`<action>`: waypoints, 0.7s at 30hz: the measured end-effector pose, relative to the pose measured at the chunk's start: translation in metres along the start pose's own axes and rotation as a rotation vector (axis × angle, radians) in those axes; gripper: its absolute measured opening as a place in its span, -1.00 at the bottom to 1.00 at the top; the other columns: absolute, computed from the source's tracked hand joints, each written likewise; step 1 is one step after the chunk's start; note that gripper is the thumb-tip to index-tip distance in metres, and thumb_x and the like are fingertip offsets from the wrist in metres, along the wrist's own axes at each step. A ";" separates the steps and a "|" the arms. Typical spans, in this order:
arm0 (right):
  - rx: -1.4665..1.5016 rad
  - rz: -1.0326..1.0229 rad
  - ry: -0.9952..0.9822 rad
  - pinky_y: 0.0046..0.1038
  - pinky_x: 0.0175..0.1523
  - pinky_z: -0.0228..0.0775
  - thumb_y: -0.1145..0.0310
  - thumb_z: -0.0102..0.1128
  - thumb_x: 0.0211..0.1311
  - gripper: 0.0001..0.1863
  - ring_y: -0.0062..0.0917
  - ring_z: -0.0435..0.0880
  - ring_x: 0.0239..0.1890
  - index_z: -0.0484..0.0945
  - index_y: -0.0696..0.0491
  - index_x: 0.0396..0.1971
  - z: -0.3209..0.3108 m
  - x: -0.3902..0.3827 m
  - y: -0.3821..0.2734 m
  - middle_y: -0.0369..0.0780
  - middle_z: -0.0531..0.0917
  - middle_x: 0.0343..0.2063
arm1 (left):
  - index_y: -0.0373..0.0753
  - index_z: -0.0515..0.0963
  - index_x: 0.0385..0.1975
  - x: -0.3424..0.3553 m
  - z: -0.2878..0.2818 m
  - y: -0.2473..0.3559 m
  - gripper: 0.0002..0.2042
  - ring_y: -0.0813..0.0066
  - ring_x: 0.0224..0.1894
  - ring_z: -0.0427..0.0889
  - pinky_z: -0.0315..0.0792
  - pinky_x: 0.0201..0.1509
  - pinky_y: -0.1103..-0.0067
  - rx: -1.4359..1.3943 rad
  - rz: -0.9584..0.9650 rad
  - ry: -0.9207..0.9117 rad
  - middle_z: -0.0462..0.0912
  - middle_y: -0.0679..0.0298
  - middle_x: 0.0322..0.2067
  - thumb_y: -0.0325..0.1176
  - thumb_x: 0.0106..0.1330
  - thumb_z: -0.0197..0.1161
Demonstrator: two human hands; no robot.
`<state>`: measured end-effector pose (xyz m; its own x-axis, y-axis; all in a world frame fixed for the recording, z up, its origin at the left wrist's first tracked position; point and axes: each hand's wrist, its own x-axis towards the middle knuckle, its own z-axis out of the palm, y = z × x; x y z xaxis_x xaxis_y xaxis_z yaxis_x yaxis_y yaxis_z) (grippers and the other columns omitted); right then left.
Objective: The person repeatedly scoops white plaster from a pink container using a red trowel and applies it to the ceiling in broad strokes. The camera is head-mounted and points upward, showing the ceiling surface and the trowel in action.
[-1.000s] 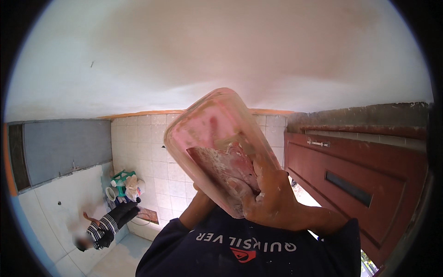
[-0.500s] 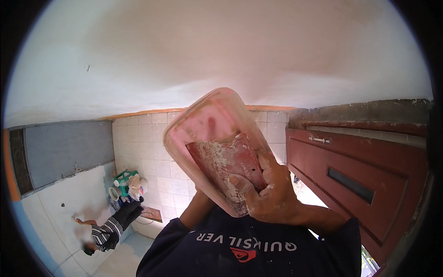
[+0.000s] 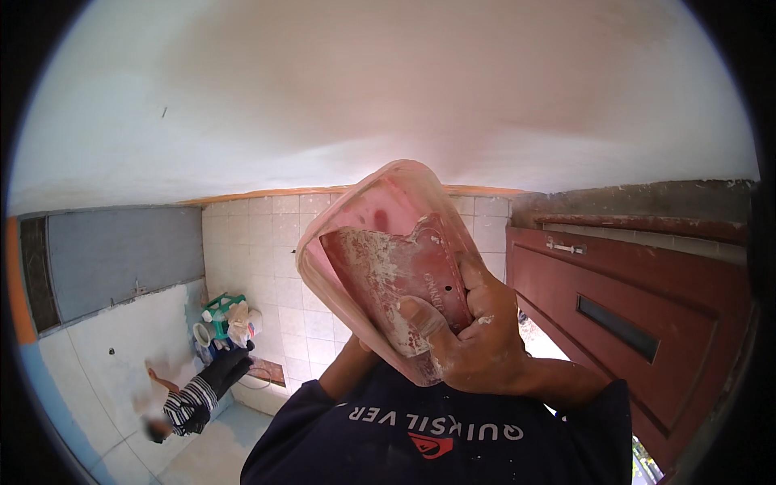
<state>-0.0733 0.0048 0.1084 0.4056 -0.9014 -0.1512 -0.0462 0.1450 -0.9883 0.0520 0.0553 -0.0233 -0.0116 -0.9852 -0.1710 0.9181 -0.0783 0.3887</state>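
Note:
My right hand (image 3: 485,331) grips a dark red putty scraper (image 3: 380,279), thumb on its near face and fingers curled round its far edge. Pale, dried-looking putty smears the flat blade, and my fingers are dusted with it. The scraper lies over the opening of a pinkish, translucent plastic tub (image 3: 356,202), tilted in front of my chest. Pink residue coats the tub's inside. From beneath, my left hand (image 3: 361,345) supports the tub, its fingers mostly hidden behind it.
A pale plastered wall (image 3: 388,89) rises close ahead. On the right is a dark red door (image 3: 614,283) with a bolt. At the lower left, a person in a striped top (image 3: 190,404) works by a wall, near buckets and a green plastic item (image 3: 222,307).
The scraper has turned slightly and shifted up a little over the tub in my right hand. Tub and hands have moved slightly right in view. The other person's arm has risen.

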 end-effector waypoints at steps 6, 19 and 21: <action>-0.244 -0.142 0.058 -0.52 -0.28 0.46 0.51 0.23 0.08 -0.63 -0.48 0.64 -0.35 0.38 0.30 -0.12 -0.005 0.001 -0.004 -0.05 0.60 -0.41 | -0.31 0.18 0.19 -0.003 -0.001 0.000 -0.29 0.24 0.05 0.46 0.42 0.09 0.36 0.001 -0.004 0.002 0.40 0.09 0.07 -0.03 0.11 0.26; -0.498 -0.344 -0.070 -0.32 -0.34 0.44 0.52 0.23 -0.03 -0.61 -0.02 0.59 -0.46 0.36 0.35 -0.19 -0.006 -0.009 -0.006 0.10 0.54 -0.47 | -0.30 0.19 0.18 -0.007 -0.005 0.004 -0.32 0.25 0.04 0.47 0.43 0.07 0.37 0.004 -0.012 0.012 0.40 0.09 0.06 -0.05 0.13 0.23; -0.442 -0.335 -0.033 -0.30 -0.22 0.44 0.53 0.20 -0.04 -0.58 -0.04 0.58 -0.34 0.36 0.31 -0.13 -0.001 -0.003 -0.005 0.09 0.54 -0.37 | -0.30 0.19 0.18 -0.004 -0.005 0.005 -0.33 0.25 0.04 0.47 0.43 0.07 0.37 0.008 -0.015 0.007 0.41 0.10 0.06 -0.05 0.14 0.23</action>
<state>-0.0752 0.0068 0.1139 0.4918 -0.8547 0.1664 -0.2860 -0.3390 -0.8963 0.0583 0.0600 -0.0256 -0.0224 -0.9829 -0.1827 0.9147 -0.0939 0.3931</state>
